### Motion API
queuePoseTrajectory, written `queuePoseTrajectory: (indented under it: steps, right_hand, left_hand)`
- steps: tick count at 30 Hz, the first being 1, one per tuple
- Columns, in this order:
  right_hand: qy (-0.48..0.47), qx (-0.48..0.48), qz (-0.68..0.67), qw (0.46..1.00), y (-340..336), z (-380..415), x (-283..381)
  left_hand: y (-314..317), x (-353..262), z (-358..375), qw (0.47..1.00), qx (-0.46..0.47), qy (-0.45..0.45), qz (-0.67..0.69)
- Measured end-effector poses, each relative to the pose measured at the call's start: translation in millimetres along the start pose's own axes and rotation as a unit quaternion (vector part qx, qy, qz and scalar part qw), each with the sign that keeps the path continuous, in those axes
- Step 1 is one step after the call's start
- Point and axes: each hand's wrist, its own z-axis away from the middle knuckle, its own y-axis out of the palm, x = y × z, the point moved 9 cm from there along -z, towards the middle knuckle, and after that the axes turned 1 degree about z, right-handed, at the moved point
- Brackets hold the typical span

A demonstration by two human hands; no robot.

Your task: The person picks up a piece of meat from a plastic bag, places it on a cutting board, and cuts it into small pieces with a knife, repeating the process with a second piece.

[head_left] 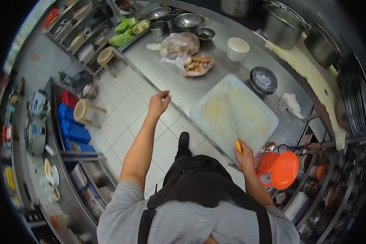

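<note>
My right hand [245,156] is closed around the yellow handle of a long, thin-bladed knife [232,120]. The blade lies over a white cutting board [254,122], which has yellowish stains and sits at the counter's near edge. My left hand [159,104] hangs in the air beside the counter edge, its fingers loosely bent with a small gap between them and no object visible there. Farther along the counter, an opened plastic bag holds orange-brown food pieces [198,64]. Behind it is another clear bag [179,44] with pale contents.
On the metal counter stand a white tub [237,49], stacked dark bowls [264,80], a crumpled cloth [289,105] and metal bowls [189,21]. Green leafy vegetables [128,30] lie at the far end. An orange plastic container [284,170] is near my right forearm. Stools [86,111] stand at left.
</note>
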Motion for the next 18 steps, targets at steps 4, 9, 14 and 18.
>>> queuePoseTrajectory:
  steps: [4,9,14,18]
  right_hand:
    - [0.078,-0.007,0.061,0.995,-10,4,29]
    - [0.182,-0.035,0.064,0.981,0,12,49]
    - [0.189,-0.067,0.056,0.978,1,12,57]
    - [0.162,-0.066,0.045,0.984,-3,10,55]
  left_hand:
    - [63,-66,-147,0.977,0.034,0.205,-0.054]
    - [162,-67,-225,0.915,0.173,0.255,-0.261]
    - [195,-57,-242,0.88,0.209,0.257,-0.339]
    - [188,-60,-249,0.886,0.225,0.269,-0.303]
